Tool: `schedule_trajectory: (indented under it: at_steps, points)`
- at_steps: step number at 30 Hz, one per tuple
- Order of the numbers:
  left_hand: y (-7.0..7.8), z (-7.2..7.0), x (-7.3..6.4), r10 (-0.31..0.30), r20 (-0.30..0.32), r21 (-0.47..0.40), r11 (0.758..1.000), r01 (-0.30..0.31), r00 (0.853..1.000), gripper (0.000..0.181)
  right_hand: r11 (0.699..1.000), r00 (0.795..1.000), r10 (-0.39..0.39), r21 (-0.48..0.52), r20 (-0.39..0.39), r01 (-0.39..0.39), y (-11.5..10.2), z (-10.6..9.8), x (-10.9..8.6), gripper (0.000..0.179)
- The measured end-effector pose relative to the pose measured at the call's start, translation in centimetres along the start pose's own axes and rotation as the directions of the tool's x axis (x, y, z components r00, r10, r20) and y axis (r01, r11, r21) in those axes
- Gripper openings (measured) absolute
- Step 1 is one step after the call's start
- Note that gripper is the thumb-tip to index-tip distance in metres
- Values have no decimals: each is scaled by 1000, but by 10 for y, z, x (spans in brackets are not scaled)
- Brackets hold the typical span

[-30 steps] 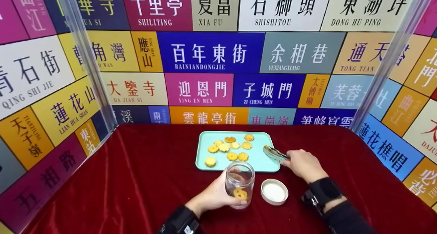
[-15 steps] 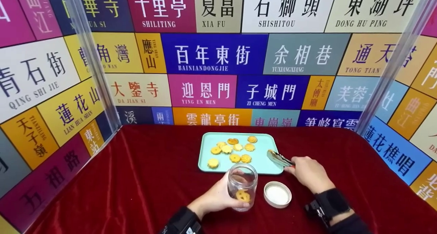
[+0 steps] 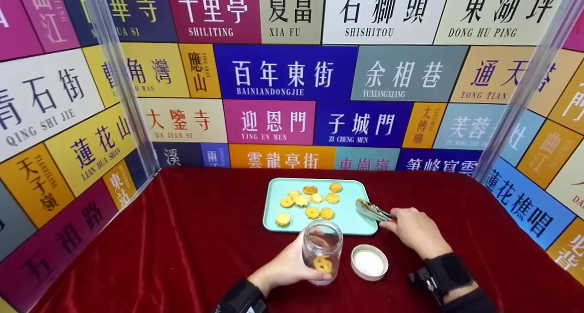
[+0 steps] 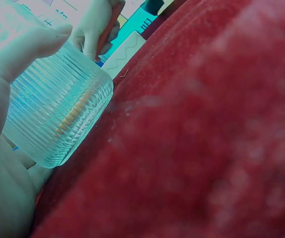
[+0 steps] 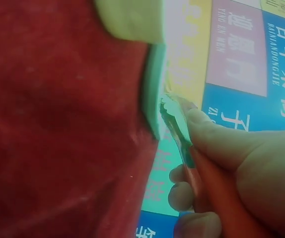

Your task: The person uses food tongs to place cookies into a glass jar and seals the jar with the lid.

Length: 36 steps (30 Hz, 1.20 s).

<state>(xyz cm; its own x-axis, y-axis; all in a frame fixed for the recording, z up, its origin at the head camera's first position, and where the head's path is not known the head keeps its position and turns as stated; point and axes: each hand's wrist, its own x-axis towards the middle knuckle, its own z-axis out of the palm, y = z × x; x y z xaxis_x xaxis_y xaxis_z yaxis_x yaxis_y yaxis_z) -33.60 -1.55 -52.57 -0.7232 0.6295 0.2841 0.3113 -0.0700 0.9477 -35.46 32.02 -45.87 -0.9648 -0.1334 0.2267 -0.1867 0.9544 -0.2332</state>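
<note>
Fingers of my left hand (image 3: 285, 266) are curled round the clear jar (image 3: 327, 245), thumb across its near side, low down. Jar is mid-scene, just near of the tray, mouth up. Left wrist view shows ribbed glass; can't tell whether its base bears on the cloth. One ring-shaped cookie with holes (image 3: 323, 264) is low in the jar.

Right-hand side: my right hand (image 3: 414, 231) grips the red handle of the tongs (image 3: 372, 210). Tongs point left and far, metal tips over the right end of the tray. Can't tell whether they touch it or have anything between them.

Green tray (image 3: 344, 222) is on the far side of the jar, loose cookies (image 3: 312, 212) spread over its left and middle; one sits apart at the near left corner, a few are bunched touching.

Round lid (image 3: 369, 263) lies just right of the jar, pale inside up, between my two hands.

Everything is on dark red cloth (image 3: 191, 240). Black bands on both my wrists, right one (image 3: 449, 276) clearest. Coloured sign panels (image 3: 285, 71) stand behind at the far side and run down left and right, clear posts (image 3: 515, 94) at the corners.
</note>
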Motion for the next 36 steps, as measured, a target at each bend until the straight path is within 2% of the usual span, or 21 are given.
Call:
schedule_trajectory:
  at_steps: [9,22,29,36]
  points:
    - [1,0,0,12,-3,21,1000,-12,1000,96,997,996,-68,20,-56,70,-5,-30,-1,29]
    - [1,-1,0,34,5,12,999,-35,999,94,987,975,-161,-2,-155,162,-39,-68,-19,26]
    - [-1,-1,1,27,2,20,999,-27,1000,94,976,948,-218,-32,-233,217,-58,-83,-30,25]
    - [-3,-1,1,24,-3,24,999,-24,1000,93,951,914,-308,-49,-264,307,-71,-94,-39,26]
